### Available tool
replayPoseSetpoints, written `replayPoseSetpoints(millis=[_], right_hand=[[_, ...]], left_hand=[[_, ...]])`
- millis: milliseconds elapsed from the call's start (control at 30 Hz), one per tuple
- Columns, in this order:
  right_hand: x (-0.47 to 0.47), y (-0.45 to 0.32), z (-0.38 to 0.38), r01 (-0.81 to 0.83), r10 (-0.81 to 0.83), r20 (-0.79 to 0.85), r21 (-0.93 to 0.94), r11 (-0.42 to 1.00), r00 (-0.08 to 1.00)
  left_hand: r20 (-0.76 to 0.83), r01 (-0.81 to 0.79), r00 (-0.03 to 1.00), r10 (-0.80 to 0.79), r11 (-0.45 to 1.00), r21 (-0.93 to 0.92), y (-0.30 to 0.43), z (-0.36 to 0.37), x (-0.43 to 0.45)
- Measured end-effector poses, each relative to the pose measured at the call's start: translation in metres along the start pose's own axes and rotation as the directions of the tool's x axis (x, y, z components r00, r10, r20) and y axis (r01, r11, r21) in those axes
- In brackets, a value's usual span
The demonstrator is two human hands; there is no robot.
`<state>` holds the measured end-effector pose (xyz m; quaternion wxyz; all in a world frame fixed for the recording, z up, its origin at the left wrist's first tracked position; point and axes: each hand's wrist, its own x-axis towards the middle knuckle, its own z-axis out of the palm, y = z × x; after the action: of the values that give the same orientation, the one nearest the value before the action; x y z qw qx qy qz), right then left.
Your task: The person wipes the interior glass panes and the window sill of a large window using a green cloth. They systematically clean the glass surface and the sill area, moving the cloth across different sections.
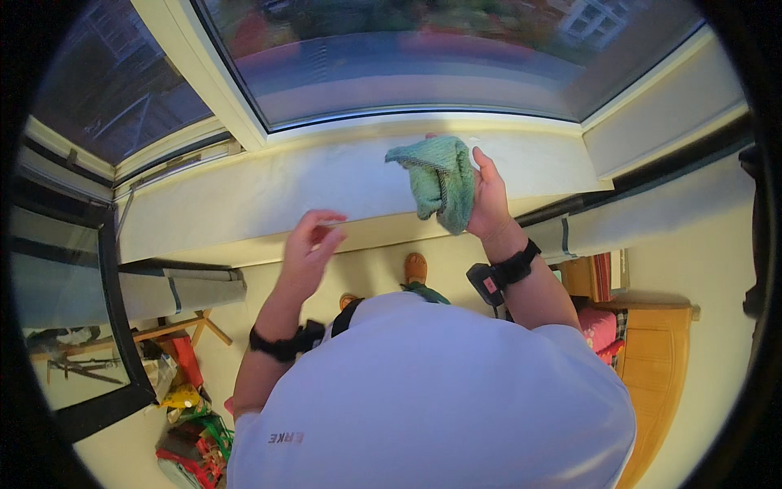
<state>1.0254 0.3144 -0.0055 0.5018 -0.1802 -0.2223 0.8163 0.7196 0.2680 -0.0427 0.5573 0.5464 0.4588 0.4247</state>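
Note:
A crumpled green cloth [443,180] with a dark stitched edge rests in my right hand [490,198], above the white windowsill [293,189]. My right thumb is raised beside it, and the other fingers are mostly hidden behind the cloth. My left hand [310,247] hangs at the sill's front edge, slightly blurred, with bent fingers and nothing in it. Beyond the sill stands a large window pane [403,73] in a pale frame.
On the left a dark-framed window sash [113,293] swings inward. Grey curtains [183,296] hang below the sill. Bags [189,440] lie on the floor at lower left, near a wooden stand [204,324]. A wooden bed board [654,367] stands at right.

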Motion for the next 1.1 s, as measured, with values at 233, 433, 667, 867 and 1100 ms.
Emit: replayPoseSetpoints(millis=[233, 433, 667, 867, 1100], right_hand=[[0.003, -0.004, 0.02, -0.085, 0.1, 0.023, -0.36, 0.929, 0.995], [0.003, -0.023, 0.008, -0.115, 0.094, -0.069, -0.425, 0.898, 0.993], [0.018, -0.018, -0.042, -0.089, -0.077, -0.168, -0.794, 0.602, 0.983], [0.029, -0.008, -0.022, 0.171, -0.435, 0.042, -0.95, 0.262, 0.899], [0.04, 0.026, 0.024, 0.113, -0.258, 0.074, -0.984, 0.14, 0.963]], left_hand=[[-0.077, -0.347, 0.928, 0.364, 0.921, 0.176, 0.026, 0.073, 0.069], [-0.068, -0.18, 0.982, 0.176, 0.982, -0.057, 0.039, 0.061, 0.083], [-0.133, -0.15, 0.984, 0.123, 0.964, -0.218, 0.068, 0.054, 0.092], [-0.175, -0.217, 0.965, 0.194, 0.968, -0.124, 0.092, 0.063, 0.105], [-0.07, -0.208, 0.975, 0.21, 0.978, 0.025, 0.105, 0.067, 0.115]])
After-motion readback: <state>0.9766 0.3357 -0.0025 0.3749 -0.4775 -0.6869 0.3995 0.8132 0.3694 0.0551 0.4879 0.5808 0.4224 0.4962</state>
